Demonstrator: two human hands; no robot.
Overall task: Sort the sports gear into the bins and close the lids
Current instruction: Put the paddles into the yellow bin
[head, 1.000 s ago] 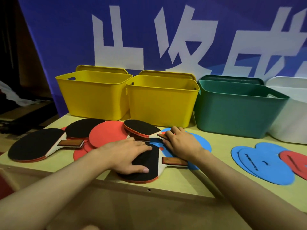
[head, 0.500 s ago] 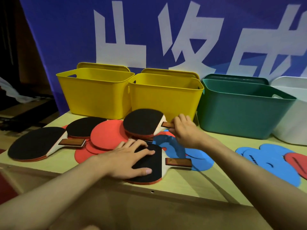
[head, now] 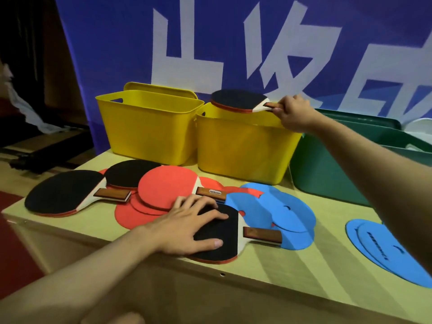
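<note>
My right hand (head: 295,115) grips the wooden handle of a table tennis paddle (head: 237,99), black face up, held level over the open second yellow bin (head: 243,146). My left hand (head: 189,224) lies flat, fingers spread, on the black face of another paddle (head: 224,237) near the table's front edge. Three more paddles lie to the left: a red-faced one (head: 168,187) and two black-faced ones (head: 63,191) (head: 127,171). Flat red covers (head: 131,215) and blue covers (head: 278,206) lie under and around them.
The first yellow bin (head: 145,127) stands left of the second, its lid upright behind it. A green bin (head: 327,169) and a white bin (head: 418,126) follow to the right. More blue covers (head: 388,249) lie at the right. A blue banner hangs behind.
My right hand lifted the black-faced paddle off the pile and carried it up and back over the second yellow bin. My left hand stayed on the front paddle.
</note>
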